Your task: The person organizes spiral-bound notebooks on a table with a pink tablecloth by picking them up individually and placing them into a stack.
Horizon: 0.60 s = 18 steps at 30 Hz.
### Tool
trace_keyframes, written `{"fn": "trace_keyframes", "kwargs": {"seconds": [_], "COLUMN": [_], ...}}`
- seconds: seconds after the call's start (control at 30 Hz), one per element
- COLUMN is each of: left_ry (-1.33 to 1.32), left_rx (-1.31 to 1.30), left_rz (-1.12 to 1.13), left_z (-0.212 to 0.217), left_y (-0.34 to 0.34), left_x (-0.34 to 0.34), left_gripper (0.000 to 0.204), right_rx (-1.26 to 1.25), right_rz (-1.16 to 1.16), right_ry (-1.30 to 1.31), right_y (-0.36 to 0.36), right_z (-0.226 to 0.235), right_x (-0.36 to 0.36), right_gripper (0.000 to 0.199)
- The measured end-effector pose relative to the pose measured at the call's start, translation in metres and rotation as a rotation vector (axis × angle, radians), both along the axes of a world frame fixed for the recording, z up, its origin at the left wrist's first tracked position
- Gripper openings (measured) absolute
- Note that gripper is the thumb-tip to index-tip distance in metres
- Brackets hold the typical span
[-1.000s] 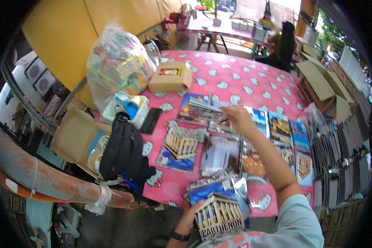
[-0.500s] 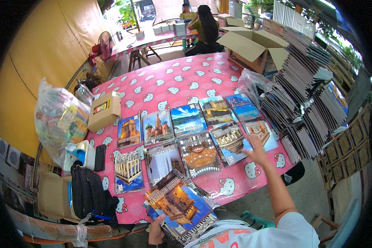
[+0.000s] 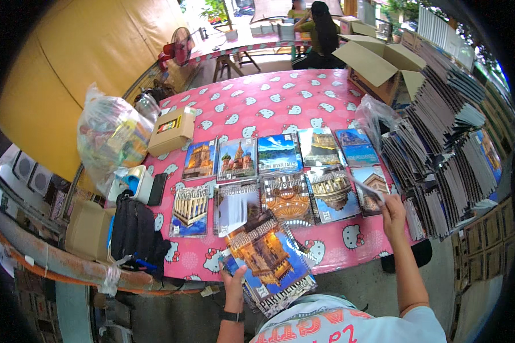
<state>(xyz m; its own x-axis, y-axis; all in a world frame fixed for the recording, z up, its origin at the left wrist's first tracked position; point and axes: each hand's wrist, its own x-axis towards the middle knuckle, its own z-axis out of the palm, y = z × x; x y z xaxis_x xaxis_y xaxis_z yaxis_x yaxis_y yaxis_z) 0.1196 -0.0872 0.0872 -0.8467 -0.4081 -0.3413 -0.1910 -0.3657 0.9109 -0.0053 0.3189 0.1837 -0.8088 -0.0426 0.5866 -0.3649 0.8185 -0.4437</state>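
Observation:
My left hand (image 3: 233, 284), a dark watch on its wrist, grips the edge of a fanned stack of spiral notebooks (image 3: 269, 251). The stack is tilted over the near table edge, against my shirt; its top cover shows a lit building. At the right end of the near row, my right hand (image 3: 393, 214) pinches a thin spiral notebook (image 3: 367, 190) seen almost edge-on. Below it lies a notebook with a building cover (image 3: 370, 182). More notebooks lie in two rows, among them one with a blue river cover (image 3: 278, 154) and one with a columned temple (image 3: 189, 210).
Tall piles of notebooks (image 3: 435, 166) line the right side, beside a clear plastic bag (image 3: 377, 114) and an open carton (image 3: 377, 66). Along the left are a small cardboard box (image 3: 170, 132), a stuffed plastic bag (image 3: 111, 137) and a black backpack (image 3: 133, 228). Two people sit beyond the pink table.
My right hand has moved right and nearer, and now holds a notebook lifted from the near row's right end. The view has shifted. My left hand keeps the stack.

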Motion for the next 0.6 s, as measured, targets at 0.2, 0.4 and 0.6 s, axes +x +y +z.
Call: {"fn": "trace_keyframes", "kwargs": {"seconds": [0.2,0.4,0.6], "left_ry": [0.236,0.258,0.219], "left_rx": [0.048,-0.145,-0.082], "left_rz": [0.142,0.132,0.138], "left_z": [0.013,0.008,0.021], "left_y": [0.019,0.006,0.009], "left_x": [-0.006,0.002,0.001], "left_gripper": [0.083,0.069,0.066], "right_rx": [0.045,0.322,-0.344], "right_rz": [0.959,1.424,0.437], "right_ry": [-0.136,-0.319,-0.476], "right_y": [-0.158,-0.199,-0.086], "right_z": [0.026,-0.002,-0.049], "right_x": [0.072,0.064,-0.101], "right_gripper": [0.026,0.036,0.029]}}
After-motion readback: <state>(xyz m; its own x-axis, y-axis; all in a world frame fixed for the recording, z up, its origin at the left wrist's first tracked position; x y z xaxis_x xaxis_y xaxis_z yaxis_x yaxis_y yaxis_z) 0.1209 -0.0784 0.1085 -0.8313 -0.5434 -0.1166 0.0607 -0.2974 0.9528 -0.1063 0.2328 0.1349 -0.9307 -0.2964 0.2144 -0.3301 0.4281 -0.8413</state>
